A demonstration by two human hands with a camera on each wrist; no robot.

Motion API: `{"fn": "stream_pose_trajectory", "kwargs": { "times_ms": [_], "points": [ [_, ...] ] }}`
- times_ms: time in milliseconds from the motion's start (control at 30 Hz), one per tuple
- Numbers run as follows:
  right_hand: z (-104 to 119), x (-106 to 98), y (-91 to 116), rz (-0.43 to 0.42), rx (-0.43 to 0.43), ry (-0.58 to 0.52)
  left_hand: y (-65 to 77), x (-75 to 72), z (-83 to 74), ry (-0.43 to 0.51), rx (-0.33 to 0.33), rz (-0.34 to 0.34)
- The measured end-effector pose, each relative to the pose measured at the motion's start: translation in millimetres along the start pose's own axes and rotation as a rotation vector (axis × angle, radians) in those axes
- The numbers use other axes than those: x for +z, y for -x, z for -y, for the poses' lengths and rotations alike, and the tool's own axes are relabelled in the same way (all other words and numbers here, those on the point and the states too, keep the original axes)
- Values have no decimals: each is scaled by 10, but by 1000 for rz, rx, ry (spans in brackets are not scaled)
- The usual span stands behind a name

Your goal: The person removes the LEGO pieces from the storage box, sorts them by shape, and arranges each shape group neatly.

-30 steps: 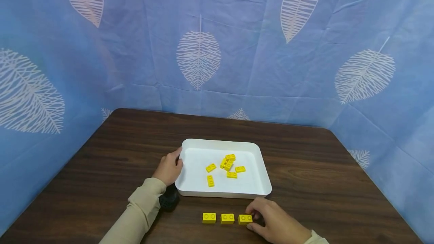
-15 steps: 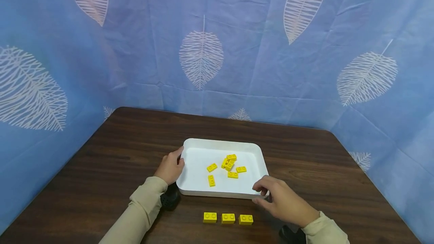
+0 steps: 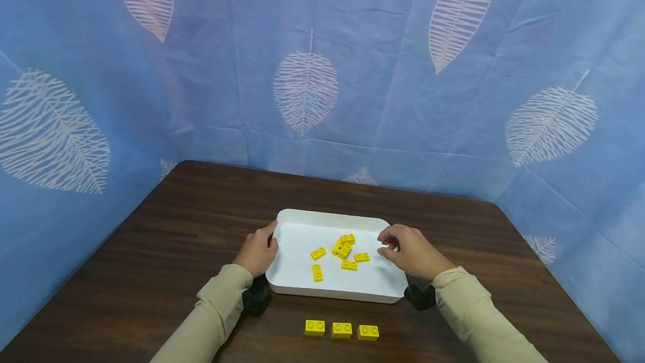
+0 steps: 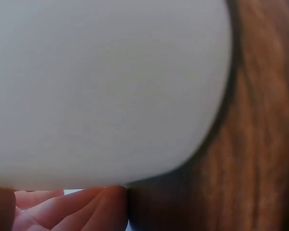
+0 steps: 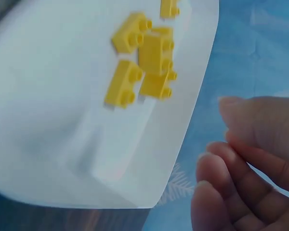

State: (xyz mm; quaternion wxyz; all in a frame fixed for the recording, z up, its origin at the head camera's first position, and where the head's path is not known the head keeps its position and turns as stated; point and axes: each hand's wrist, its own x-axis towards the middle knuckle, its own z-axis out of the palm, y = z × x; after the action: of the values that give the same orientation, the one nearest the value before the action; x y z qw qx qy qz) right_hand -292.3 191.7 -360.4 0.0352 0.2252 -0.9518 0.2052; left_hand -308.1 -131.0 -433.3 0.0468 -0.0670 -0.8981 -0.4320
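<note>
A white tray holds several yellow two-stud toy bricks, some piled together. My left hand grips the tray's left edge, index finger and thumb at the rim. In the left wrist view the tray's pale wall fills most of the picture, hiding part of the fingers. Over the tray's right side hovers my right hand, thumb and fingers bent and apart, nothing between them; the right wrist view shows the brick pile beyond its fingertips.
Three yellow bricks stand spaced in a row before the tray: a left brick, a middle brick and a right brick. The dark wooden table meets a blue leaf-patterned curtain behind and at the sides.
My right hand has let go of the right brick in the row and moved away from me, up over the tray's right side. The left hand stays at the tray edge.
</note>
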Motion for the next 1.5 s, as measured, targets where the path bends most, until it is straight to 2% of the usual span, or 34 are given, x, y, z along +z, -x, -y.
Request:
{"fn": "stream_pose_trajectory", "kwargs": {
  "times_ms": [167,433,600,767,1000,1167,1367,1500],
  "points": [
    [-25,54,-200,39,56,-10,3,-4,7,18,-5,5],
    [-78,238,-503,86,76,-38,0,-4,27,36,6,5],
    [-91,342,-636,119,62,-40,1,8,41,17,10,5],
    [-56,435,-747,156,95,-23,9,12,36,7,25,1],
    [-23,522,-852,184,108,22,1,5,44,21,30,-2],
    [-27,550,-852,170,114,38,-6,20,41,26,21,5],
    [-1,479,-798,154,136,15,-12,15,20,14,22,7],
    [-29,419,-751,133,114,-5,-5,1,29,17,22,0]
  ]
}}
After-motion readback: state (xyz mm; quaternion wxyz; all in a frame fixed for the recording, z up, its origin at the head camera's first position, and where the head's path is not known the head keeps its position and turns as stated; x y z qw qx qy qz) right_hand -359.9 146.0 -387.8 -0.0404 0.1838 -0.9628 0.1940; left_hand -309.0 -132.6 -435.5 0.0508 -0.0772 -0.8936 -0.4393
